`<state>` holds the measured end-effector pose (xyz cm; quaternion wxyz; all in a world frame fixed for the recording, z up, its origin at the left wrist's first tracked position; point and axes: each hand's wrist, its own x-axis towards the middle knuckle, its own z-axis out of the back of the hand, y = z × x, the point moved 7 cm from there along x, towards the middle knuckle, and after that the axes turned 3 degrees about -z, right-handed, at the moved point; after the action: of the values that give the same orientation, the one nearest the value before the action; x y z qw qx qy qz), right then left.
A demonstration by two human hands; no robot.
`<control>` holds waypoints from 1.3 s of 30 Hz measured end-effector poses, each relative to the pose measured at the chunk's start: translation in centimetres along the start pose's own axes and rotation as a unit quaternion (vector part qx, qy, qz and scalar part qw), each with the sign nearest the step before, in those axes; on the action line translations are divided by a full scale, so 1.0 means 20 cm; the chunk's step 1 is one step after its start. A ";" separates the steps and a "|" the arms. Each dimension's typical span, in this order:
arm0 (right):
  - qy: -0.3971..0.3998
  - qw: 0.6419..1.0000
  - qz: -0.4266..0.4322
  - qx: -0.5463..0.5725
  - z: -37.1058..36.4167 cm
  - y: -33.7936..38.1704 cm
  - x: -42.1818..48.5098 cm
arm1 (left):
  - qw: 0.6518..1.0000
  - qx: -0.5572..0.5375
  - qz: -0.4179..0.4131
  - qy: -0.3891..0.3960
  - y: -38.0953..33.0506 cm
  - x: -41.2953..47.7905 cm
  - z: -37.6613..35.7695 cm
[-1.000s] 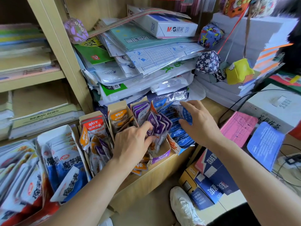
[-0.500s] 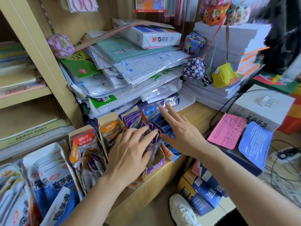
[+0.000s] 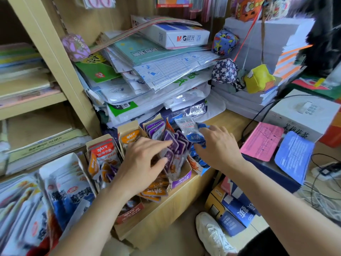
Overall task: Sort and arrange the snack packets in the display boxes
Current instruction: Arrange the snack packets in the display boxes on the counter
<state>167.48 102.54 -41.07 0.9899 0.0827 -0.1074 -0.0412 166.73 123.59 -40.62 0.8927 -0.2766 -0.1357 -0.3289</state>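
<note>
The left hand [image 3: 145,163] lies spread, fingers pressing the purple packets [image 3: 173,145] under it; the right hand [image 3: 217,145] pinches a blue packet [image 3: 191,133] just beyond its fingertips. Best to hold the purple row back while sliding blue into its own display box [image 3: 200,168] beneath that hand. That box's contents are mostly hidden, and the labels are unreadable.

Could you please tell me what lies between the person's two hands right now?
In the head view, upright purple snack packets in their display box fill the gap between the left hand and right hand.
</note>
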 end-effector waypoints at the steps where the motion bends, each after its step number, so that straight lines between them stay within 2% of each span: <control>1: -0.032 0.999 -0.009 0.006 0.03 0.01 -0.01 | 0.999 -0.021 0.014 -0.028 0.02 0.00 0.06; 4: -0.103 0.993 0.014 0.064 0.09 0.10 -0.05 | 0.995 -0.034 0.075 -0.053 0.13 -0.04 0.21; 7: -0.122 0.982 0.089 0.113 0.08 0.25 -0.10 | 0.991 -0.001 0.134 -0.022 0.28 -0.11 0.31; 11: -0.079 0.964 0.188 0.173 0.00 0.44 -0.17 | 0.980 0.026 0.188 0.059 0.40 -0.21 0.38; 13: -0.041 0.953 0.231 0.193 -0.04 0.52 -0.20 | 0.974 0.047 0.190 0.110 0.41 -0.25 0.38; 16: 0.027 0.932 0.291 0.216 -0.09 0.63 -0.26 | 0.950 0.141 0.168 0.222 0.40 -0.31 0.31; 20: 0.095 0.932 0.312 0.158 -0.20 0.70 -0.31 | 0.932 0.173 0.144 0.285 0.38 -0.35 0.22; 23: 0.110 0.930 0.333 0.111 -0.26 0.71 -0.34 | 0.921 0.178 0.150 0.313 0.38 -0.35 0.19; 26: 0.102 0.935 0.332 0.070 -0.29 0.71 -0.35 | 0.925 0.155 0.182 0.295 0.45 -0.36 0.18; 35: 0.056 0.945 0.319 0.052 -0.27 0.74 -0.34 | 0.949 0.166 0.169 0.206 0.52 -0.37 0.19; 39: 0.060 0.947 0.312 0.054 -0.28 0.75 -0.33 | 0.956 0.157 0.156 0.193 0.50 -0.37 0.18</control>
<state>163.17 118.75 -45.32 0.9518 0.1005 -0.0704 0.2809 167.51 135.85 -44.86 0.9742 -0.0825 0.0338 -0.2075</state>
